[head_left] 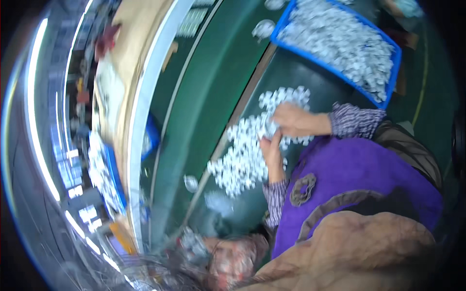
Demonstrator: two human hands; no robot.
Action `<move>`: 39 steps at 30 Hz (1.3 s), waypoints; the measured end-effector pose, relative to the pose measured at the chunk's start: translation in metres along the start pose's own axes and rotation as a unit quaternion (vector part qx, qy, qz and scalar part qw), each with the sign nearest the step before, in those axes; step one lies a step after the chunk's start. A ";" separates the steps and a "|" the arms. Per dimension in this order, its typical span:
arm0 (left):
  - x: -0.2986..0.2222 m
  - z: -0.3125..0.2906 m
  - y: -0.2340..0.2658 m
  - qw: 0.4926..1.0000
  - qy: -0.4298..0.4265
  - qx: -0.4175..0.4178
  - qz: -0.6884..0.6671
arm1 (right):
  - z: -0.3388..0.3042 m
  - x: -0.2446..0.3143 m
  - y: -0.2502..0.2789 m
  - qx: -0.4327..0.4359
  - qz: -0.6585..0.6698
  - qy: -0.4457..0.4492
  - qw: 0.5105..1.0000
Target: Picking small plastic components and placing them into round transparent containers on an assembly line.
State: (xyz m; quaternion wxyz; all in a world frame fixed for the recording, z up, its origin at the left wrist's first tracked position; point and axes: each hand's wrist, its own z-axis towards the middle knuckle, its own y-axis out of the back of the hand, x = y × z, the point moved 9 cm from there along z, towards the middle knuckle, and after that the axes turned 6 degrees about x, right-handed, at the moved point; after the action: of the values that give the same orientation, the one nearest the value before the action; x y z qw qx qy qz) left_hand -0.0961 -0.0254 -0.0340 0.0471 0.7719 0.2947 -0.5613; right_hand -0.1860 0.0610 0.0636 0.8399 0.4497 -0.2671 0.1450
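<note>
Many small white pieces (242,162) lie spread in a loose patch on the dark green work surface. Over the patch, my right hand (293,120) is bent with its fingers curled in. My left hand (273,154) meets it from below, thumb raised and fingers folded. The fingertips come together just above the pieces; what they pinch is too small and blurred to make out. Both wrists come out of checked sleeves, beside my purple apron (349,169).
A blue bin (335,70) heaped with similar white pieces stands beyond my right hand. A green conveyor belt (204,102) runs along the far side, with a clear round item (191,183) near its edge. Another blue bin (114,182) sits at the left. Blurred shapes fill the lower edge.
</note>
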 end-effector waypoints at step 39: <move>0.026 0.040 0.042 0.991 0.083 -0.077 -0.066 | 0.037 -0.327 0.120 0.036 -0.271 -0.320 0.907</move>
State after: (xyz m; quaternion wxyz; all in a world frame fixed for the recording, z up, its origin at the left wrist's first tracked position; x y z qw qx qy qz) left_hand -0.1035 -0.0660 -0.0824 0.0440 0.7890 0.3902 -0.4726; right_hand -0.5223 0.0955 -0.0274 0.6994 0.5573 -0.3839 -0.2300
